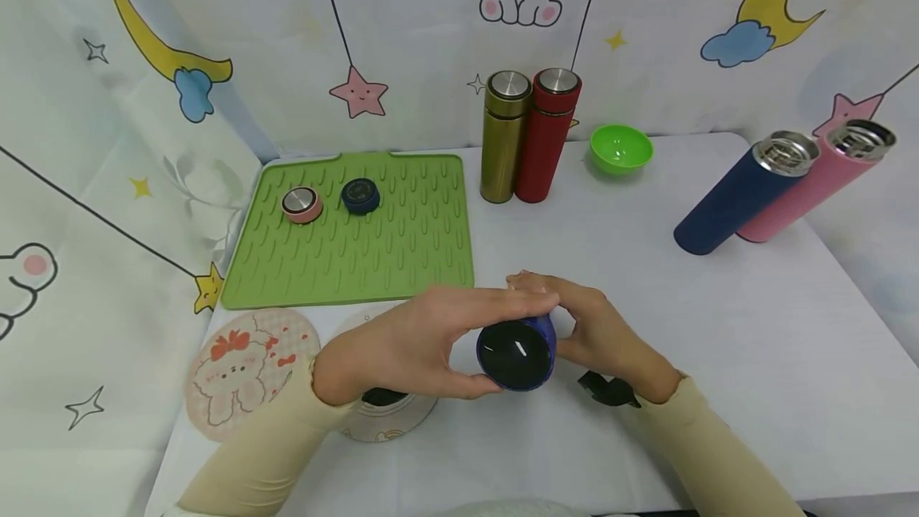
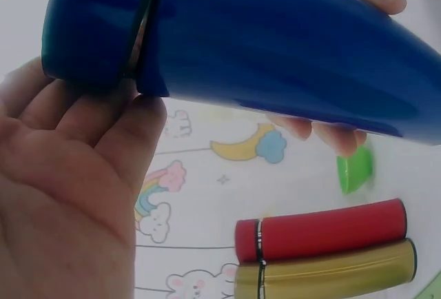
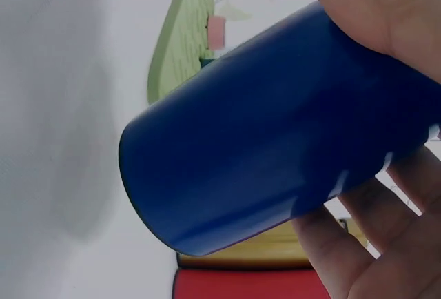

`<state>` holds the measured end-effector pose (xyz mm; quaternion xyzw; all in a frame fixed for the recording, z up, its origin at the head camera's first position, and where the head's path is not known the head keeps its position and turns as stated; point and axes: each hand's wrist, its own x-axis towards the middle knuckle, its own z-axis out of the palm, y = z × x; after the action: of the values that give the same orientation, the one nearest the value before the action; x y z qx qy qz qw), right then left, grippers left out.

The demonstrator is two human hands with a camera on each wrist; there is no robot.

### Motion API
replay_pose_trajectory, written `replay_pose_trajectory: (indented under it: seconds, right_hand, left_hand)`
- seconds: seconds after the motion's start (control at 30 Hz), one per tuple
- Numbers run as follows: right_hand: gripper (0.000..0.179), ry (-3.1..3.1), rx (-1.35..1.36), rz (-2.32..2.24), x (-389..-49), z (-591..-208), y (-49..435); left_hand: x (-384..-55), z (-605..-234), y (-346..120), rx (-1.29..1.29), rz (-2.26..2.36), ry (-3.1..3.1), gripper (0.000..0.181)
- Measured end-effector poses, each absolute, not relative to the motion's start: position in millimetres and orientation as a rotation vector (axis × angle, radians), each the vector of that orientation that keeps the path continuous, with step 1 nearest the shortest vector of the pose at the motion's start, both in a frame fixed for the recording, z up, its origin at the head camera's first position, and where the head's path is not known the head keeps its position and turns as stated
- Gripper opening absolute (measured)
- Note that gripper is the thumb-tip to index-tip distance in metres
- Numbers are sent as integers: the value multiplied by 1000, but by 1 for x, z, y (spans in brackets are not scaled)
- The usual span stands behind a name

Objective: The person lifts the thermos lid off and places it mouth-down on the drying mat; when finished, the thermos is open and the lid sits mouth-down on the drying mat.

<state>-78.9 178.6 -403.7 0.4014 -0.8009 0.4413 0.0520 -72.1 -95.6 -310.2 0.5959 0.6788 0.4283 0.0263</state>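
so the blue flask [image 1: 517, 353] is up over the white table [image 1: 610, 453], left hand [image 1: 416, 341] clamped round its cap [image 2: 93, 23] and right hand [image 1: 603, 329] round the body [image 3: 255, 130]; there's some marking on the navy lid [image 1: 360, 195] on the green mat [image 1: 424, 262], too small to read, and behind it all a moon-and-star cartoon backdrop [image 1: 431, 22]

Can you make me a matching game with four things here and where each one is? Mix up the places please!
Things
1. Pink cap
2. Gold bottle
3. Green bowl
4. Shiny blue bottle

Places, in the head view
A. Between the red bottle and the dark blue bottle
B. Held by the left hand and right hand
C. On the green mat
D. Just left of the red bottle

Pairs: 1-C, 2-D, 3-A, 4-B
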Motion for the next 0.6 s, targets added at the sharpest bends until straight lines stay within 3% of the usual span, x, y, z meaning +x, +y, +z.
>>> replay_pose_trajectory:
  seconds: [0.27,0.47,0.6]
  right_hand:
    - [68,-2408,1216,1309,-81,-400,178]
    - [71,-2311,957,1249,-76,-406,166]
    - [82,-2285,731,1143,-70,-408,154]
  left_hand:
    - [-69,-315,-94,1860,1359,2200,71]
    - [-70,-321,-90,1731,1627,2341,77]
    - [-69,-326,-85,1613,1773,2442,80]
